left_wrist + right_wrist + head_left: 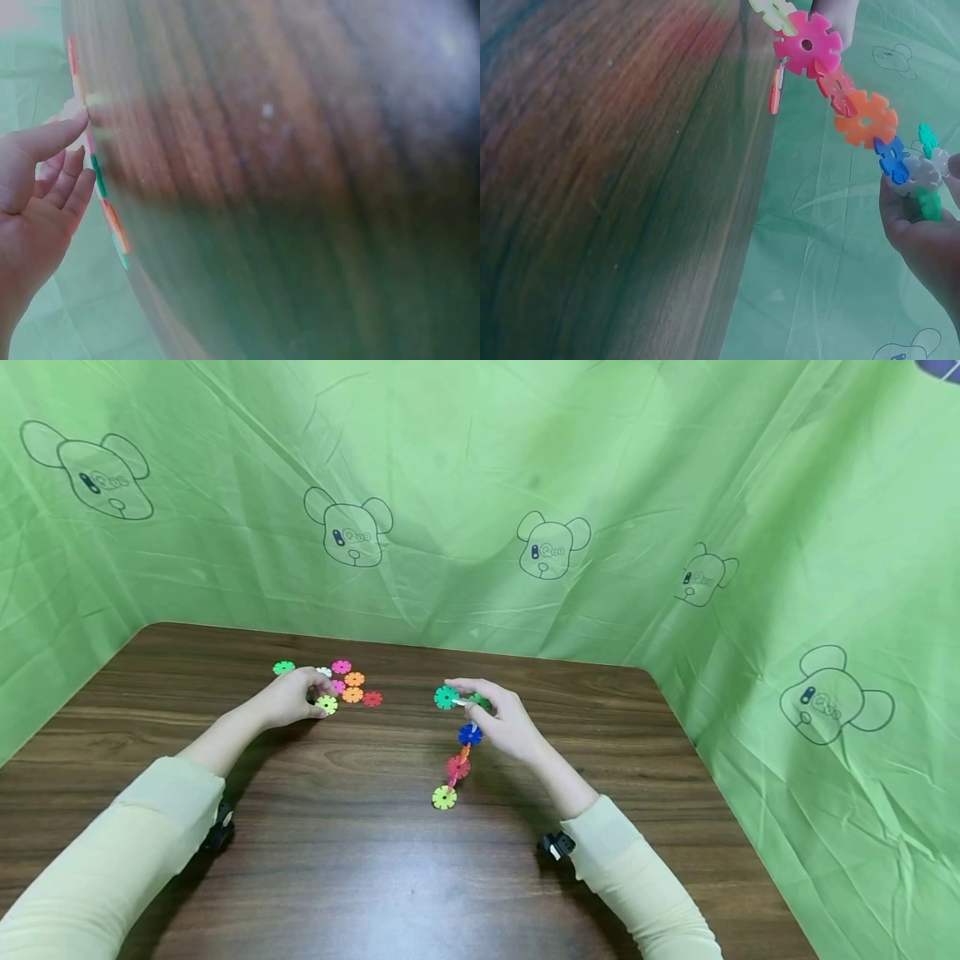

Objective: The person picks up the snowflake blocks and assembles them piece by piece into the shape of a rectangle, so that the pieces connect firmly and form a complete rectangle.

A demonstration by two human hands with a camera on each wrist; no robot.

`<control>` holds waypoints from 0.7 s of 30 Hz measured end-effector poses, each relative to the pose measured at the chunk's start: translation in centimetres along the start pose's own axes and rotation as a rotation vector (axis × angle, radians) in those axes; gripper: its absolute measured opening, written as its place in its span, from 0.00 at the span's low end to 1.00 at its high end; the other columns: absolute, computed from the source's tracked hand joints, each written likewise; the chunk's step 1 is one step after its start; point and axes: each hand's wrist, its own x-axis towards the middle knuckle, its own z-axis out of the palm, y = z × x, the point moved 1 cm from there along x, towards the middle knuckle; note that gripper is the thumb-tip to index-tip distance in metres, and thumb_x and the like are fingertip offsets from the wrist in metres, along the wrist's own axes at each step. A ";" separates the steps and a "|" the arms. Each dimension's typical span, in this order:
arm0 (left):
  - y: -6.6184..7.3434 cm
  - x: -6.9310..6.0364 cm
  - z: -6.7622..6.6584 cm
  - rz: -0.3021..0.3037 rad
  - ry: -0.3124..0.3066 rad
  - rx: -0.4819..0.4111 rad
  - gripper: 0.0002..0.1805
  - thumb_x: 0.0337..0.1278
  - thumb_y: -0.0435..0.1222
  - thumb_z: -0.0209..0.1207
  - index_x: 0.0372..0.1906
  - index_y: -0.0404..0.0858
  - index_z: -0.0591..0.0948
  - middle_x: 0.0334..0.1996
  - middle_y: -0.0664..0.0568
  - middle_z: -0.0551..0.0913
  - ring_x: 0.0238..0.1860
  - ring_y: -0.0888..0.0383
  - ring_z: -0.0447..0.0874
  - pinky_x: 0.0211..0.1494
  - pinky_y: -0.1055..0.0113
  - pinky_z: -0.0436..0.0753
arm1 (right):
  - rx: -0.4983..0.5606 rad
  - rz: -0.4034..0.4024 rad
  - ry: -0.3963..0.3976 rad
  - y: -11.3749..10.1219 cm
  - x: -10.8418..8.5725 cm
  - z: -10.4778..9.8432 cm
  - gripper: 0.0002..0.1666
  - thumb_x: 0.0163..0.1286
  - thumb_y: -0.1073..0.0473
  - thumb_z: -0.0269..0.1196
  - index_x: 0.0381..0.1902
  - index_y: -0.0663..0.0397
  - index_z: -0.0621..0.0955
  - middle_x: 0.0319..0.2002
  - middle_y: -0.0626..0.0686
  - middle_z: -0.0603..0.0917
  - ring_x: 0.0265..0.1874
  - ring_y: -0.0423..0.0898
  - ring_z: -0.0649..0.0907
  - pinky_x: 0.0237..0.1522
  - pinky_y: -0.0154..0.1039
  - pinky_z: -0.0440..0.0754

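My left hand [294, 697] pinches a yellow-green notched snowflake disc [326, 704] between thumb and index finger, at the near side of a loose group of discs. In the left wrist view, the fingers of this left hand [45, 176] are bent near the table edge and the disc is blurred. My right hand [506, 718] grips a chain of interlocked discs by its white disc [922, 176]. Green discs [930, 204] join that white one; blue [892, 159], orange [865, 120], red [836, 90], pink [808, 43] and yellow-green [444, 797] discs follow, hanging towards me.
Loose discs lie beyond and beside the left hand: green [283, 667], pink [342, 667], orange [354, 679], red [372, 699] and a partly covered white one [324, 672]. The brown wooden table [337, 827] meets a green curtain [450, 527] at its back and sides.
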 end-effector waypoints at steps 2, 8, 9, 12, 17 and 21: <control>0.2 -0.1 -0.1 -0.007 0.006 0.001 0.12 0.43 0.26 0.69 0.37 0.33 0.82 0.34 0.45 0.82 0.37 0.49 0.79 0.43 0.53 0.79 | 0.006 0.008 0.001 0.0 0.0 0.0 0.24 0.69 0.64 0.52 0.60 0.38 0.76 0.46 0.47 0.81 0.30 0.47 0.79 0.28 0.35 0.76; 0.9 -0.3 -0.5 -0.040 0.027 -0.008 0.08 0.48 0.27 0.66 0.36 0.36 0.82 0.30 0.50 0.83 0.34 0.54 0.80 0.38 0.59 0.78 | -0.003 0.024 -0.004 -0.1 -0.1 0.1 0.22 0.72 0.60 0.51 0.61 0.36 0.74 0.48 0.45 0.80 0.35 0.41 0.80 0.36 0.38 0.80; 1.1 -0.3 -0.6 -0.042 0.033 -0.013 0.08 0.48 0.27 0.66 0.36 0.36 0.82 0.29 0.51 0.83 0.34 0.54 0.80 0.38 0.59 0.78 | -0.007 0.021 -0.002 -0.1 -0.1 0.0 0.21 0.72 0.58 0.52 0.61 0.37 0.74 0.48 0.45 0.80 0.38 0.40 0.80 0.40 0.40 0.81; 1.6 -0.1 -0.8 -0.047 0.067 -0.021 0.08 0.49 0.27 0.65 0.37 0.37 0.82 0.29 0.51 0.84 0.35 0.54 0.81 0.39 0.59 0.77 | -0.021 0.005 0.011 -0.2 -0.2 0.1 0.21 0.70 0.54 0.57 0.61 0.39 0.75 0.50 0.44 0.80 0.46 0.40 0.80 0.49 0.44 0.79; 3.2 -0.2 -1.2 -0.060 0.148 -0.024 0.06 0.51 0.30 0.64 0.35 0.39 0.83 0.29 0.51 0.85 0.34 0.53 0.83 0.42 0.56 0.76 | -0.074 -0.044 0.029 -0.2 -0.1 0.3 0.27 0.62 0.55 0.66 0.60 0.45 0.75 0.50 0.46 0.81 0.52 0.41 0.78 0.56 0.44 0.75; 4.8 -0.5 -1.6 -0.072 0.227 -0.040 0.04 0.52 0.33 0.65 0.34 0.40 0.83 0.29 0.49 0.86 0.34 0.52 0.84 0.43 0.53 0.75 | -0.106 -0.060 0.046 0.1 0.1 0.4 0.28 0.60 0.58 0.68 0.59 0.43 0.76 0.49 0.45 0.81 0.51 0.40 0.78 0.55 0.41 0.75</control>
